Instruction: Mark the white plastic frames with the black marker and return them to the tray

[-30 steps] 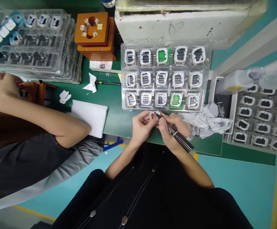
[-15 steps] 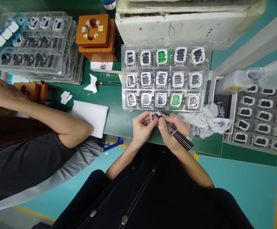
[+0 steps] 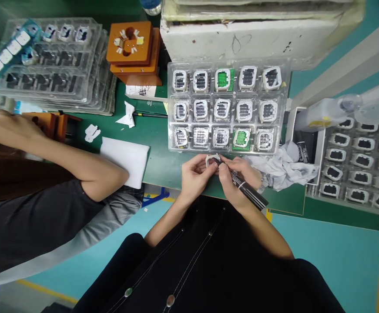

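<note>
My left hand is closed around a small white square frame near the front edge of the green table. In my right hand is a black marker pen, its tip end at the frame and its back end pointing down to the right. The fingers partly cover the frame, so where the tip touches it I cannot tell. Just beyond my hands lies a clear plastic tray holding rows of similar white frames with dark insides; two have green film.
A crumpled white cloth lies right of my hands, beside a white box with a bottle. Another filled tray is far right. At left are a folded white cloth, an orange fixture, stacked trays and a co-worker's arm.
The marker's back end has shifted slightly down and right. Both hands keep their hold at nearly the same place. The co-worker's hand at left has moved a little.
</note>
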{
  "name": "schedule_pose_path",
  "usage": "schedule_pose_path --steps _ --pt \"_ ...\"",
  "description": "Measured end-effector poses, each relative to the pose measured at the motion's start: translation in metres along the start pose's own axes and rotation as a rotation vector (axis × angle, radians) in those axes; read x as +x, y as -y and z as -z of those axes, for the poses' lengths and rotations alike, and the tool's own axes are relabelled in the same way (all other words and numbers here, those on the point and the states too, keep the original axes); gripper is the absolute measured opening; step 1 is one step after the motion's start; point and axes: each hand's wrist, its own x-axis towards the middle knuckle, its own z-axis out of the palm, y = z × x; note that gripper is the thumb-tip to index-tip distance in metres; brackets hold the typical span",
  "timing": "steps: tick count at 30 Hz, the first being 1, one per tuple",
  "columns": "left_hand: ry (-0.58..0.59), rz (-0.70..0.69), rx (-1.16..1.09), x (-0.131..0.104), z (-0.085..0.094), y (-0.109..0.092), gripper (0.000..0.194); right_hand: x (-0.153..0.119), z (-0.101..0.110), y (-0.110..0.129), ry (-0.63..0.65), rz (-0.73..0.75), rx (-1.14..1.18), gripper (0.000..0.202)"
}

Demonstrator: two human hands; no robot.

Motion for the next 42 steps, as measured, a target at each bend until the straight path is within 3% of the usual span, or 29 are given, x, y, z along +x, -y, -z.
schedule_pose_path --steps 2,5,9,14,19,23,27,31,38,42 --pt "-0.019 -0.045 0.053 -0.001 0.004 -0.006 0.033 -0.001 0.002 0.0 -0.03 0.006 0.044 0.011" --pt "-0.122 -0.216 0.305 0.001 0.014 -0.018 0.023 -0.002 0.003 -0.003 -0.059 -0.006 0.106 0.01" --pt "-0.179 -0.363 0.584 0.021 0.025 -0.032 0.019 -0.002 0.004 -0.004 -0.101 -0.001 0.138 0.009" --pt "-0.235 -0.457 0.639 0.046 0.023 -0.032 0.041 -0.003 0.004 -0.003 -0.105 -0.006 0.14 0.007" --pt "-0.304 -0.623 0.774 0.041 0.02 -0.027 0.015 -0.006 0.004 -0.005 -0.118 -0.008 0.126 0.008" --pt "-0.296 -0.737 0.9 0.037 0.023 -0.021 0.013 -0.006 0.004 -0.006 -0.119 0.007 0.126 0.011" --pt "-0.279 -0.737 0.905 0.034 0.024 -0.013 0.005 -0.005 0.005 -0.006 -0.11 -0.001 0.121 0.009" --pt "-0.278 -0.72 0.921 0.028 0.023 -0.007 0.009 -0.005 0.007 -0.005 -0.128 -0.006 0.113 0.008" --pt "-0.038 -0.789 0.991 0.03 0.036 -0.004 0.03 -0.004 0.007 -0.003 -0.109 -0.008 0.106 0.009" --pt "-0.02 -0.823 1.006 0.035 0.044 0.002 0.025 -0.006 0.006 -0.004 -0.126 0.003 0.111 0.01"
